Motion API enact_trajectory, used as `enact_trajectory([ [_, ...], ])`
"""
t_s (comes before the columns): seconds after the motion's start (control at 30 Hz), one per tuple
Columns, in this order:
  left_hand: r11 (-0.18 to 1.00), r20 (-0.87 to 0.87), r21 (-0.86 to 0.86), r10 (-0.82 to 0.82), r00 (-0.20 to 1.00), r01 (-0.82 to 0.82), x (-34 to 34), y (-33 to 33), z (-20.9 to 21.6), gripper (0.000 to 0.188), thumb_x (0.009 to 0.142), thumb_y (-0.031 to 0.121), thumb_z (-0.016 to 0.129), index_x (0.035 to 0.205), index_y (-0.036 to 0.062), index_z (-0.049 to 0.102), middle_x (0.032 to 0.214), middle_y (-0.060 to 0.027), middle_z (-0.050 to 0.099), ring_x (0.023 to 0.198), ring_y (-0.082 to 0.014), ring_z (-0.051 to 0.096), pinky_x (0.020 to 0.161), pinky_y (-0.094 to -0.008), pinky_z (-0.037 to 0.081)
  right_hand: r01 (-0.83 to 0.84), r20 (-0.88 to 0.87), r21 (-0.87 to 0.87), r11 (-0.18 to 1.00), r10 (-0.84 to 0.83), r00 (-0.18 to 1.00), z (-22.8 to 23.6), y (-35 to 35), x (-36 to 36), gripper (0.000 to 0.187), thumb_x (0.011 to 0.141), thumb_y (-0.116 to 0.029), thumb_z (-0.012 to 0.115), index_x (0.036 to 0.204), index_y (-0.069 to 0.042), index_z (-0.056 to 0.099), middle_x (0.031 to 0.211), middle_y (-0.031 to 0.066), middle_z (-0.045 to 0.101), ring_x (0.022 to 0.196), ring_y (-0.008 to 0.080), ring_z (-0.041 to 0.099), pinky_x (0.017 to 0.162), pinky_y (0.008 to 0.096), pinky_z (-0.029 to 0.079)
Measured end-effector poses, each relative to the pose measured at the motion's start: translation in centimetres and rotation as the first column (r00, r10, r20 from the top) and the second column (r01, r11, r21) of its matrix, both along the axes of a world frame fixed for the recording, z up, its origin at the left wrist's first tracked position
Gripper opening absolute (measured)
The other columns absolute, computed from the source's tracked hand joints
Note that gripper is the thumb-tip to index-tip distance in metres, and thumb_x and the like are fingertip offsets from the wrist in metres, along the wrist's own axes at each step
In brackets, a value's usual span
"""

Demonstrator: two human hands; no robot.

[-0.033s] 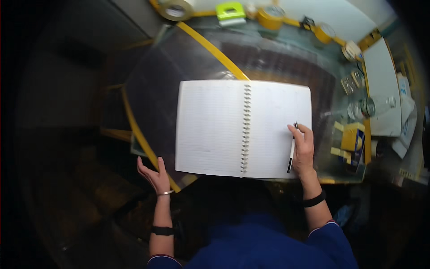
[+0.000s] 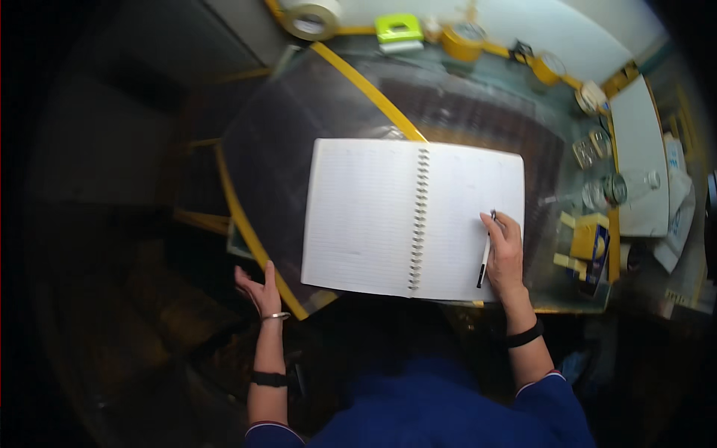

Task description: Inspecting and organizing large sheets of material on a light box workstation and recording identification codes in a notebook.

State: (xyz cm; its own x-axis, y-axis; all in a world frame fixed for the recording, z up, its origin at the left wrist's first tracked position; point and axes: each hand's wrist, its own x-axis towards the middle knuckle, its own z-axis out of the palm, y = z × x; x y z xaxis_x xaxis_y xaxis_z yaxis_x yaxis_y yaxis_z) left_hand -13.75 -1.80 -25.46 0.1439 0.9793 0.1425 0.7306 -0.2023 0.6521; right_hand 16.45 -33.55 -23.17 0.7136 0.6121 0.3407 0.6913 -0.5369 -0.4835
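Note:
A spiral-bound notebook (image 2: 362,216) lies open on the desk, both lined pages facing up with the wire spine between them. My right hand (image 2: 506,254) rests over the right page near its outer edge. Between its thumb and fingers is a slim white pen (image 2: 485,257) with dark ends, slanting down across the page. My left hand (image 2: 259,291) is at the desk's near left edge, beside a yellow strip (image 2: 250,231) and apart from the notebook. Its thumb is spread from the fingers and it holds nothing.
Along the back stand a big tape roll (image 2: 312,21), a lime-green hole punch (image 2: 399,30) and yellow tape rolls (image 2: 463,41). At the right are a small glass jar (image 2: 590,149), a clear bottle (image 2: 612,190) lying on its side and a yellow-and-blue box (image 2: 591,237).
The whole view has shifted slightly, so the desk and notebook appear a little further right and lower. My left hand has turned slightly; my right still holds the pen.

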Motion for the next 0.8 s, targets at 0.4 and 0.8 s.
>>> enact_trajectory([
  [0.4, 0.704, 0.632, -0.608, 0.151, 0.76, 0.366, 0.7, 4.9, 1.3, 0.021, 0.081, 0.019, 0.067, 0.091, 0.0023, 0.061, 0.076, -0.0019, 0.058, 0.065, -0.0117, 0.055, 0.058, -0.0285, 0.046, -0.307, -0.014, -0.308, 0.9, 0.318, 0.948, -0.3, 1.4, -8.6, 0.044, 0.084, -0.034, 0.057, 0.125, -0.019, 0.053, 0.142, 0.0253, 0.026, 0.131, 0.0431, 0.021, 0.106, 0.058, 0.011],
  [0.8, 0.996, 0.761, 0.058, -0.089, 0.643, 0.069, -15.5, 6.0, 12.7, 0.011, 0.086, 0.014, 0.056, 0.08, 0.0056, 0.059, 0.068, 0.0076, 0.048, 0.064, -0.0022, 0.043, 0.055, -0.0212, 0.036, -0.184, 0.019, -0.413, 0.892, 0.211, 0.977, -0.9, 3.0, -8.9, 0.037, 0.084, -0.029, 0.059, 0.117, -0.014, 0.059, 0.141, 0.0195, 0.032, 0.133, 0.0381, 0.021, 0.106, 0.0533, 0.012],
])
